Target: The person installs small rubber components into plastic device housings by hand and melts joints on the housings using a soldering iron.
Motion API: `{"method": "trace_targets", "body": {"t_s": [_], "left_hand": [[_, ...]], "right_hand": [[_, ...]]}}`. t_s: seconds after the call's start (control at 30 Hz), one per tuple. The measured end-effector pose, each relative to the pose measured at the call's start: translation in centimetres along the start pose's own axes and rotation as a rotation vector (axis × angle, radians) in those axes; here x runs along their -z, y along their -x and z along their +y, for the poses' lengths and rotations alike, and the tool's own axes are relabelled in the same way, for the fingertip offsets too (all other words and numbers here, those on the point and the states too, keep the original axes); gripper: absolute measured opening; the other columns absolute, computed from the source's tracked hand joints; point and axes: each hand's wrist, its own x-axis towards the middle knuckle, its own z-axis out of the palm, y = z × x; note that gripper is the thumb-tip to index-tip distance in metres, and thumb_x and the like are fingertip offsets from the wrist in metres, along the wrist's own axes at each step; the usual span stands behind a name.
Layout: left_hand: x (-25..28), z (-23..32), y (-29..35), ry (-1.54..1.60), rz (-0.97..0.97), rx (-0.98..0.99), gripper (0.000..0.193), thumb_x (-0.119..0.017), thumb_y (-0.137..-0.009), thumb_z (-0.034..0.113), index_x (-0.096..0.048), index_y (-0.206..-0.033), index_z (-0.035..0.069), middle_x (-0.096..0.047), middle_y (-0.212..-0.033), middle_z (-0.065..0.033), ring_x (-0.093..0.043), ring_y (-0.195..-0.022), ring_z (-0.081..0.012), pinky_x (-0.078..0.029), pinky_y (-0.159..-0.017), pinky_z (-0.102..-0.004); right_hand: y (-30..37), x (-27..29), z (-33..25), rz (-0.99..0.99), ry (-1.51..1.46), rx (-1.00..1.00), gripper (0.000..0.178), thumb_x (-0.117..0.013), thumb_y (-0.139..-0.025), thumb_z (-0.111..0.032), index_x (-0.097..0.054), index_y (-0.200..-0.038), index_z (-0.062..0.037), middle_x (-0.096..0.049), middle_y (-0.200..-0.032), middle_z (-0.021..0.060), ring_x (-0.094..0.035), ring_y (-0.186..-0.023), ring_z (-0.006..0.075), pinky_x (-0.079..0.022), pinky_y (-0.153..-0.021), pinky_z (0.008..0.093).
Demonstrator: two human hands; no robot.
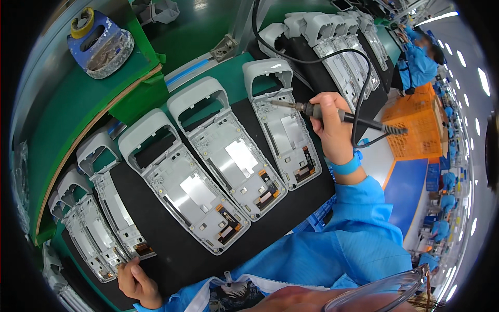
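Note:
My right hand (pixel 332 127) is closed around the dark grip of a soldering iron (pixel 306 109), whose metal tip points left. That tip is at the upper part of a grey plastic device housing (pixel 286 132) with a handle-like loop at its far end. My left hand (pixel 138 285) is low on the left, fingers curled, at the near end of a narrow-looking housing (pixel 120 210); what it pinches, if anything, is hidden. Between the hands lie two more open housings, the left one (pixel 187 187) and the middle one (pixel 236 153), each with silver plates and orange-brown flex circuits.
Several more housings (pixel 340 65) lie at the far right on a black mat. A green shelf (pixel 57 117) carries a blue and yellow container (pixel 99 49). The iron's black cable (pixel 306 61) loops over the bench. An orange crate (pixel 416 122) and co-workers in blue are beyond.

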Motion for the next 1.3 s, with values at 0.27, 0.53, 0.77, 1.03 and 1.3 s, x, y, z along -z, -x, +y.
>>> {"method": "trace_targets", "body": {"t_s": [0.27,0.53,0.77,1.03,1.3], "left_hand": [[0.7,-0.6,0.4,-0.008,-0.14,0.042,0.026,-0.038,-0.091,0.015,-0.054,-0.082,-0.004,-0.054,-0.073,-0.0116,-0.048,-0.065,-0.0171,-0.037,-0.061,-0.0281],[0.7,-0.8,0.4,-0.002,-0.141,0.016,0.027,-0.038,-0.091,0.017,-0.054,-0.083,-0.003,-0.053,-0.072,-0.0114,-0.047,-0.064,-0.0165,-0.037,-0.061,-0.0275],[0.7,-0.9,0.5,-0.034,-0.113,-0.021,0.028,-0.037,-0.091,0.017,-0.054,-0.083,-0.003,-0.052,-0.071,-0.0121,-0.047,-0.063,-0.0171,-0.037,-0.059,-0.028],[0.7,-1.0,0.4,-0.038,-0.147,-0.022,0.028,-0.037,-0.091,0.017,-0.054,-0.082,-0.003,-0.052,-0.071,-0.012,-0.047,-0.062,-0.0174,-0.037,-0.059,-0.0284],[0.7,-0.9,0.2,-0.05,-0.15,-0.037,0.028,-0.037,-0.091,0.017,-0.054,-0.082,-0.003,-0.051,-0.07,-0.0117,-0.045,-0.061,-0.0164,-0.036,-0.058,-0.0278]], "right_hand": [[-0.1,0.5,1.3,-0.023,0.092,0.169,0.016,-0.052,-0.084,-0.018,-0.051,-0.08,-0.0024,-0.047,-0.061,-0.0012,-0.041,-0.056,0.0037,-0.033,-0.051,0.0191],[-0.2,0.1,1.6,0.032,0.177,0.209,0.022,-0.054,-0.082,-0.023,-0.053,-0.077,-0.0015,-0.049,-0.062,-0.0001,-0.042,-0.056,0.0043,-0.034,-0.051,0.0199],[-0.2,-0.1,1.2,0.072,0.17,0.149,0.022,-0.053,-0.082,-0.023,-0.052,-0.076,-0.002,-0.049,-0.061,0.0015,-0.043,-0.052,0.0053,-0.035,-0.048,0.02],[-0.3,-0.3,1.1,0.078,0.172,0.145,0.024,-0.052,-0.083,-0.024,-0.05,-0.074,-0.002,-0.048,-0.057,0.0019,-0.043,-0.049,0.0054,-0.035,-0.046,0.0203],[-0.4,-0.8,1.0,0.13,0.236,0.175,0.028,-0.048,-0.085,-0.026,-0.053,-0.08,0.0005,-0.042,-0.054,0.0011,-0.038,-0.046,0.0068,-0.029,-0.043,0.0206]]}}
